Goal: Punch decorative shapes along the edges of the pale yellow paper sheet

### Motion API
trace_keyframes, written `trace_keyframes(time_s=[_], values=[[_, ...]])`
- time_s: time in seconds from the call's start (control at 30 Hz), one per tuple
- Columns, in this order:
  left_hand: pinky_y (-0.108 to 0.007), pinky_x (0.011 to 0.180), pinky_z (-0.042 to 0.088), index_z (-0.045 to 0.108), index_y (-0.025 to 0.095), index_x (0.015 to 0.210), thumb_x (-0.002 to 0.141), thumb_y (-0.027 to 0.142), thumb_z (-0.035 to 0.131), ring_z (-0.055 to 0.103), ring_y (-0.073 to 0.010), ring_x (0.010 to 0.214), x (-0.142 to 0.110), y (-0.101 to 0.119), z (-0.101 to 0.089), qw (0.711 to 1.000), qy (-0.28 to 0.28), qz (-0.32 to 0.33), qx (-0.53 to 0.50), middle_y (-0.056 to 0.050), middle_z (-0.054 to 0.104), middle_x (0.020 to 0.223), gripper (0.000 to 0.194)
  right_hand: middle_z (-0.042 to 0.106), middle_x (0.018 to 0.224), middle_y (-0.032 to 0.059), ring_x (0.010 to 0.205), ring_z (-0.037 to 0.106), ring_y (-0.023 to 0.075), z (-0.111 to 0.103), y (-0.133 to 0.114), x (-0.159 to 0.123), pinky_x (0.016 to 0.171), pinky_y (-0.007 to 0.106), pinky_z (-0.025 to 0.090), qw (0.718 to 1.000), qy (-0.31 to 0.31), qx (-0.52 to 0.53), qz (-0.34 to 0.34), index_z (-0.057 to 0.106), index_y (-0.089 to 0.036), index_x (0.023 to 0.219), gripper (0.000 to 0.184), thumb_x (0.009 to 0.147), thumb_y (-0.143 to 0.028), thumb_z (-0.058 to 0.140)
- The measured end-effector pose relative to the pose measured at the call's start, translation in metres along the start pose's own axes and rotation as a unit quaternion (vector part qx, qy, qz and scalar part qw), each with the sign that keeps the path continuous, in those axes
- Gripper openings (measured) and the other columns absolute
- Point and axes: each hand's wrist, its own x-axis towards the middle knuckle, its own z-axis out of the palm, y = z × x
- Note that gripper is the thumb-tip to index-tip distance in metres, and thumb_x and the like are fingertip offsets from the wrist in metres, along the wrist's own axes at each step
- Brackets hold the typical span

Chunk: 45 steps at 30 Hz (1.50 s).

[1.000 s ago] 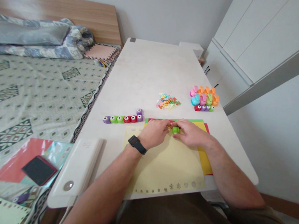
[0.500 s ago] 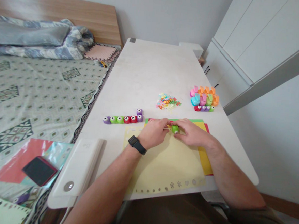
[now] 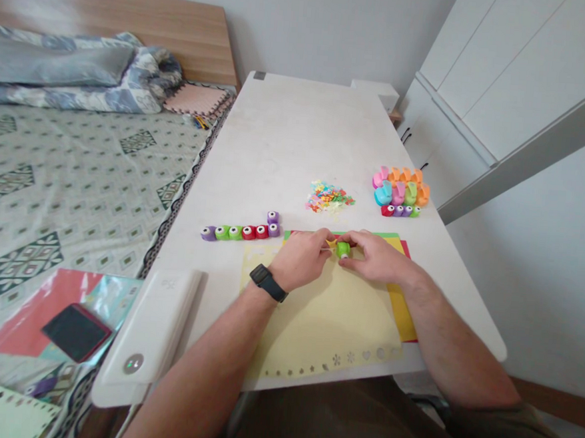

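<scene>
Recording positions against the pale yellow sheet [image 3: 336, 315], we saw the green punch [image 3: 343, 250] at its far edge, between the two hands. The right hand [image 3: 377, 257] pinched the punch, thumb on the near side and index finger on the far side. The left hand [image 3: 303, 254] had its fingers drawn together at the same edge, just left of the punch; we took it to be steadying the paper but could not tell what lay between its fingertips.

Progress: the sheet's near edge bore a row of holes [image 3: 350, 358], small ones at left, larger flower, heart and round shapes toward the right. We judged that edge largely done. The broad middle was uncut, and work on the far edge looked unfinished; the hands hid much of it.

Beyond the sheet lay a heap of coloured cut-outs [image 3: 328, 198], which we read as output already collected. Off its far left corner stood a row of small punches [image 3: 235, 232]; beyond its far right corner, a cluster of punches [image 3: 402, 190]. Under its right side we noted a deeper yellow sheet [image 3: 403, 313], apparently unpunched where exposed.
</scene>
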Motion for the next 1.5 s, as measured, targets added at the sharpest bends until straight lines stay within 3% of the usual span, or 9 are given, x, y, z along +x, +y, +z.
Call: trace_keyframes(time_s=[0.3, 1.5], values=[[-0.032, 0.08, 0.054, 0.062, 0.02, 0.112, 0.09, 0.019, 0.056, 0.072, -0.0222, 0.092, 0.0001, -0.0005, -0.0001, 1.0, 0.007, 0.004, 0.005, -0.006, 0.077, 0.1, 0.022, 0.072, 0.117, 0.008, 0.104, 0.066, 0.0247, -0.0007, 0.0003, 0.0002, 0.09, 0.038, 0.05, 1.0, -0.005, 0.016, -0.004, 0.067, -0.022, 0.12, 0.038, 0.083, -0.027, 0.072], [-0.033, 0.079, 0.054, 0.063, 0.019, 0.113, 0.09, 0.019, 0.055, 0.072, -0.0223, 0.091, 0.0, 0.0011, 0.0001, 1.0, 0.006, 0.014, 0.007, -0.006, 0.077, 0.098, 0.024, 0.072, 0.102, 0.0058, 0.091, 0.065, 0.0213, 0.0029, 0.0017, 0.0018, 0.081, 0.033, 0.047, 0.998, 0.009, 0.02, 0.053, 0.071, -0.021, 0.106, 0.032, 0.075, -0.027, 0.077]])
